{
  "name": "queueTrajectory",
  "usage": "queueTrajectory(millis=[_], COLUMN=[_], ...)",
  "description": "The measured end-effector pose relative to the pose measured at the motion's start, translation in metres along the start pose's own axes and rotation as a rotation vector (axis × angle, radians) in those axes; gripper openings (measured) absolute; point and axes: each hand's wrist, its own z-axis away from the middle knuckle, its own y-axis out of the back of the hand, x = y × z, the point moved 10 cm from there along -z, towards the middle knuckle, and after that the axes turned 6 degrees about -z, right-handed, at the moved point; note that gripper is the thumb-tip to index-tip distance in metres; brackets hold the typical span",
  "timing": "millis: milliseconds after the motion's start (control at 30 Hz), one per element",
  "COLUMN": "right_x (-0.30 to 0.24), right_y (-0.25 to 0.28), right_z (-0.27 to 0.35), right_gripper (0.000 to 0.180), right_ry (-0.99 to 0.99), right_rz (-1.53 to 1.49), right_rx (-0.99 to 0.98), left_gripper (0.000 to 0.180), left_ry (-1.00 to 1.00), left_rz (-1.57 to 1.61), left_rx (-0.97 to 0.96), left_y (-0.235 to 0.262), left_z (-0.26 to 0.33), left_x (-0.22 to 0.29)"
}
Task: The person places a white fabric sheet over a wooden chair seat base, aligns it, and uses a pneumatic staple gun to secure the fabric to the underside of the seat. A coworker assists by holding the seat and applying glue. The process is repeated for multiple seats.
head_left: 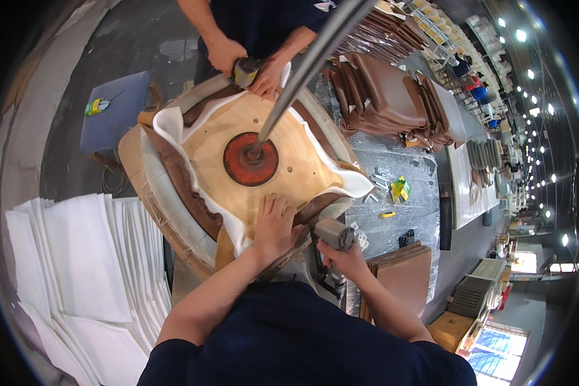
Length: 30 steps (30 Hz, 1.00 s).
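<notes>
A plywood seat panel (206, 151) lies in a padded frame, with white foam (357, 183) and brown leather-like cover (185, 177) showing round its edges. A red disc (235, 168) on a metal rod (302, 67) presses on the middle of the panel. My left hand (275, 225) rests on the panel's near edge, fingers stretched flat, thumb by the brown cover. In my right hand (344, 257) is a grey staple gun (334, 233), its nose near the cover's near right corner. Its lower part is partly hidden by my hand.
Across the panel, a co-worker's hands (228, 56) hold a yellow-and-black tool (244, 72). Stacked brown covers (386, 96), a yellow-green box (400, 189) and brown boards (405, 276) lie to the right. White sheets (90, 257) stand at left, near a blue-grey stool (116, 109).
</notes>
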Motion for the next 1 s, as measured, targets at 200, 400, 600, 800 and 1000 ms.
queueTrajectory(millis=[200, 400, 600, 800, 1000], right_x=[-0.007, -0.017, -0.026, -0.04, -0.048], right_y=[0.042, 0.042, 0.03, 0.021, 0.012], right_z=[-0.035, -0.057, -0.076, -0.092, -0.101], right_gripper=[0.025, 0.028, 0.028, 0.03, 0.034], right_ry=[-0.01, -0.094, -0.196, -0.27, -0.274], right_rz=[0.054, 0.13, 0.263, 0.455, 0.545], right_rx=[-0.017, -0.074, -0.119, -0.151, -0.126], left_gripper=[0.038, 0.028, 0.018, 0.014, 0.02], left_ry=[0.039, 0.048, 0.08, 0.109, 0.102], left_rz=[0.069, 0.046, 0.022, 0.017, 0.014], left_rx=[-0.016, -0.06, -0.064, -0.021, -0.006], left_y=[-0.039, -0.049, -0.057, -0.058, -0.059], left_z=[-0.031, -0.035, -0.044, -0.044, -0.048], left_x=[0.005, 0.002, -0.001, -0.002, -0.008])
